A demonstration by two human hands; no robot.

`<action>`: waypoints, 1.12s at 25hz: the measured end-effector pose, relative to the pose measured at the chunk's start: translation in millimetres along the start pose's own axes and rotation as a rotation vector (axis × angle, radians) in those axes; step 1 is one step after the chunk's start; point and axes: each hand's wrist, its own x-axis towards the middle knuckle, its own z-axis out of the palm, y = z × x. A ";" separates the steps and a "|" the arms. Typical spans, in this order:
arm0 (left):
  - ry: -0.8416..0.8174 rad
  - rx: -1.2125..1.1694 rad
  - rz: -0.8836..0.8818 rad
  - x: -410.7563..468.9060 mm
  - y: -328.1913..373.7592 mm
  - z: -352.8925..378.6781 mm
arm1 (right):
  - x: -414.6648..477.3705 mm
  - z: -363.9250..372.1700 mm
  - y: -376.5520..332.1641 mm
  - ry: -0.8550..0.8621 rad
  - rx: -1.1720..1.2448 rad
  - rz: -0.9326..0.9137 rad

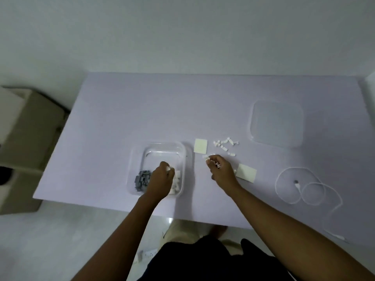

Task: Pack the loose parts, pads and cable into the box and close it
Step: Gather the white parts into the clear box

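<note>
My left hand (162, 175) curls round white clips (168, 168) over the clear box (187, 157), centre frame. My right hand (220, 169) pinches more just right of it. Next, I reckon: carry these across, then pads (200, 146) and cable (298, 185).

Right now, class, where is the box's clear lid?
In the head view, the clear lid lies far right on the table, beyond the coiled cable, right of the loose white parts.

I get one wide-angle view from the head camera, which stands over the near edge of the table (142, 110) and faces forward and steeply down. The tabletop fills the middle of the frame from close range, with the wall (182, 33) across the top.
</note>
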 end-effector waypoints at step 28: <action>0.183 0.036 0.224 83.9 -133.0 -100.7 | 31.0 165.3 -7.4 -0.428 -1.185 -0.051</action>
